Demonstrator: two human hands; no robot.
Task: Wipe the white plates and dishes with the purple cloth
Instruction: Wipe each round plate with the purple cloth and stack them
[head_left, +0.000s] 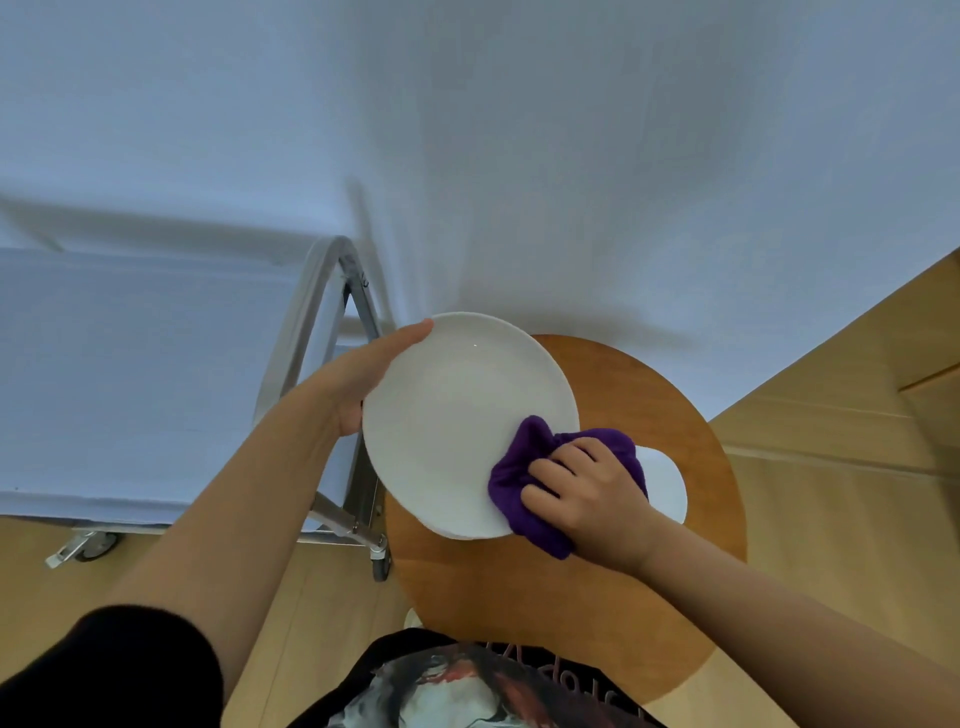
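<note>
The left hand (371, 376) is gripping the white plate (457, 415) by its rim above the table (649, 395); the right hand (587, 488) is clutching the purple cloth (519, 467) against the plate's lower edge.

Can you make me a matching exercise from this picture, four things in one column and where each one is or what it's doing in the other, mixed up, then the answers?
Column one:
1. left hand
2. right hand
3. purple cloth
4. smaller white dish

Column two:
A. lies on the round wooden table, partly hidden
B. holds the large white plate by its edge
C. pressed against the plate's lower right rim
D. grips the bunched cloth

Pairs: 1-B, 2-D, 3-C, 4-A
</note>
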